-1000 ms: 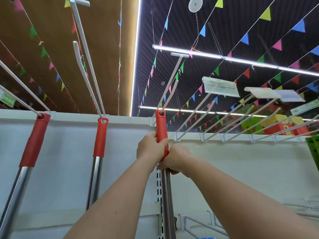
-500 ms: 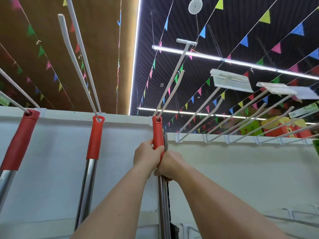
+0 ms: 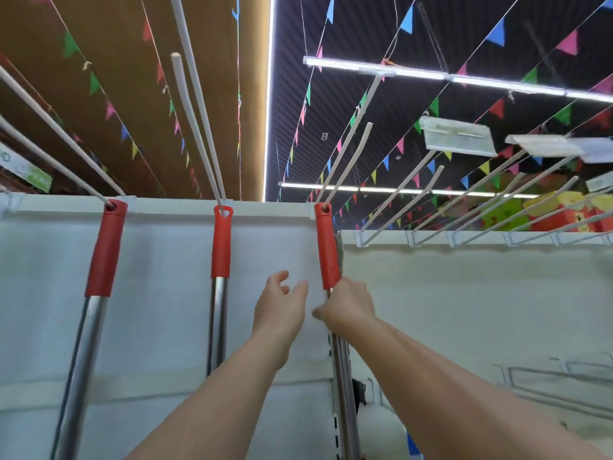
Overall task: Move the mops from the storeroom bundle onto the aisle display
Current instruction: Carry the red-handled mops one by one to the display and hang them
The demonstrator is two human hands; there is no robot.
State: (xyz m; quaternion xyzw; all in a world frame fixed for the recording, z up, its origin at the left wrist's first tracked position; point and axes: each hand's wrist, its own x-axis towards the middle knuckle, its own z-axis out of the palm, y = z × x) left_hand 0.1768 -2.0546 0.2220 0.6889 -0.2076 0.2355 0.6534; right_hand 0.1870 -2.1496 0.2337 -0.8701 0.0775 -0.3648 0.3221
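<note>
Nearest the camera, two bare forearms reach up from the bottom edge toward a white display panel (image 3: 464,310). The right hand (image 3: 348,305) curls its fingers around the third mop handle (image 3: 326,247), gripping just where the red grip ends and the metal shaft begins. The left hand (image 3: 282,310) holds nothing: its fingers are spread and relaxed, just left of the right hand's knuckles and apart from the handle. Above the right fingers, the red grip runs up to its hanging hole, which sits on a white display hook (image 3: 348,157) at the top edge of the panel. Left of the open fingers hangs the second mop handle (image 3: 221,247), its red grip looped on its own long hook (image 3: 195,104) and its metal shaft dropping behind the left forearm. Farther left hangs the first mop handle (image 3: 106,250), tilted in this wide view, also on a hook. To the right of the gripping fingers, along the panel's top rail, a row of bare hooks (image 3: 431,207) angles up and out, some carrying clear price-tag holders (image 3: 457,136). Beyond them, strings of coloured pennants (image 3: 496,31) and strip lights (image 3: 374,69) cross the dark slatted ceiling.
</note>
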